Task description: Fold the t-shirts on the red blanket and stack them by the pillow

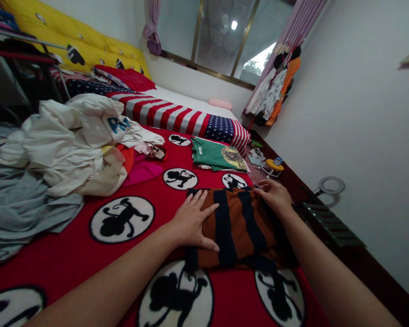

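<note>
Two hands spread on a brown-and-navy striped knit shirt (238, 227)

The shirt lies folded on a red cartoon-print blanket (54, 268). The left hand (192, 222) sits flat and wide-fingered on it; the right hand (274, 195) curls over its far edge, though whether it grips, I can't tell. Beyond lies a folded green T-shirt (216, 154), with a heap of white laundry (68, 145) to the left.
</note>
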Demonstrator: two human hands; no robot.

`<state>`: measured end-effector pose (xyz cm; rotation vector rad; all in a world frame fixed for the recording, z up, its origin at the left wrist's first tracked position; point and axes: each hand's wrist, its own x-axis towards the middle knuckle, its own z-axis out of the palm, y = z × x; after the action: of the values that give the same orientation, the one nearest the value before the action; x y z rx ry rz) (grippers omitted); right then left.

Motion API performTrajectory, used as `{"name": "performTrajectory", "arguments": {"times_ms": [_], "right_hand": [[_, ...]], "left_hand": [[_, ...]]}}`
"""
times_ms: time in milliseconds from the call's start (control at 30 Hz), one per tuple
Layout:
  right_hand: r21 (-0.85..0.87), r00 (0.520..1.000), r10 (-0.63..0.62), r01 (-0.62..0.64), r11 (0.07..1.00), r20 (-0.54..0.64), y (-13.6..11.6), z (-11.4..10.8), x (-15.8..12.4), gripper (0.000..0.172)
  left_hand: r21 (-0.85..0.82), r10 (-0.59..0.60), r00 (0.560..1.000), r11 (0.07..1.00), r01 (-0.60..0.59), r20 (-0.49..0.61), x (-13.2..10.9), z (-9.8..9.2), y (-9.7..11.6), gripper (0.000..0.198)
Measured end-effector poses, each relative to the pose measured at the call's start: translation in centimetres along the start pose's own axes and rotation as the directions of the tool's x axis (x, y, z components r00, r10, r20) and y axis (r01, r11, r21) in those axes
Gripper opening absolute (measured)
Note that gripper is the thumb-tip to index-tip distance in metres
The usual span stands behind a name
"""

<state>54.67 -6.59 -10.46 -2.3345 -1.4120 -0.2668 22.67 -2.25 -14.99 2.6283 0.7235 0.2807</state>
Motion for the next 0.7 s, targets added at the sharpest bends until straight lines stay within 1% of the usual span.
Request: {"name": "performTrajectory", "arguments": {"times_ms": [67, 100, 133, 167, 200, 233, 267, 333, 400, 467, 533, 600, 700], "right_hand": [[-0.018, 0.987, -0.041, 0.044, 0.999, 0.154, -1.0, 0.2, -0.1, 0.029], [-0.028, 0.981, -0.038, 0.044, 0.999, 0.191, -1.3, 0.3, -0.2, 0.029], [-0.037, 0.980, -0.027, 0.035, 0.999, 0.196, -1.5, 0.4, -0.2, 0.033], [-0.045, 0.984, -0.013, 0.021, 0.999, 0.180, -1.6, 0.4, -0.3, 0.041], [-0.036, 0.988, -0.005, 0.011, 0.999, 0.157, -1.4, 0.2, -0.5, 0.048], [-0.008, 0.990, -0.010, 0.012, 1.000, 0.139, -1.1, -0.1, -0.8, 0.052], [0.034, 0.991, -0.023, 0.019, 0.999, 0.129, -0.7, -0.6, -1.3, 0.051], [0.112, 0.989, -0.062, 0.047, 0.993, 0.133, 0.4, -2.1, -3.1, 0.036], [0.137, 0.976, -0.096, 0.070, 0.988, 0.194, 1.6, -3.8, -5.6, 0.022], [0.118, 0.950, -0.134, 0.104, 0.988, 0.282, 2.4, -5.2, -8.5, 0.020], [0.114, 0.925, -0.197, 0.169, 0.979, 0.326, 2.7, -6.1, -11.0, 0.020], [0.100, 0.917, -0.259, 0.239, 0.966, 0.304, 2.8, -6.4, -12.7, 0.017], [0.053, 0.932, -0.298, 0.294, 0.954, 0.206, 3.2, -6.6, -13.6, 0.011]], "left_hand": [[-0.003, 0.002, 1.000, 1.000, -0.002, 0.002, 0.0, 0.0, -0.1, 0.119], [-0.005, 0.001, 1.000, 1.000, -0.001, 0.005, 0.0, 0.0, -0.1, 0.120], [-0.007, 0.000, 1.000, 1.000, 0.000, 0.006, 0.0, 0.0, -0.2, 0.121], [-0.010, 0.002, 1.000, 1.000, -0.002, 0.008, 0.0, 0.0, -0.2, 0.122], [-0.013, 0.006, 1.000, 1.000, -0.005, 0.009, 0.0, -0.1, -0.3, 0.124], [-0.018, 0.012, 1.000, 1.000, -0.011, 0.011, 0.0, -0.1, -0.4, 0.125], [-0.023, 0.019, 1.000, 1.000, -0.018, 0.010, 0.0, -0.1, -0.5, 0.125], [-0.034, 0.034, 0.999, 0.999, -0.033, 0.007, 0.0, -0.1, -0.7, 0.126], [-0.037, 0.039, 0.999, 0.999, -0.038, 0.006, 0.1, 0.0, -0.8, 0.126], [-0.037, 0.038, 0.999, 0.999, -0.038, 0.002, 0.1, 0.0, -0.8, 0.126], [-0.040, 0.037, 0.999, 0.998, -0.037, -0.008, 0.2, 0.1, -0.8, 0.125], [-0.041, 0.035, 0.999, 0.999, -0.036, -0.014, 0.2, 0.1, -0.8, 0.123], [-0.023, 0.041, 0.999, 0.999, -0.041, -0.011, 0.2, 0.0, -0.9, 0.122]]}}
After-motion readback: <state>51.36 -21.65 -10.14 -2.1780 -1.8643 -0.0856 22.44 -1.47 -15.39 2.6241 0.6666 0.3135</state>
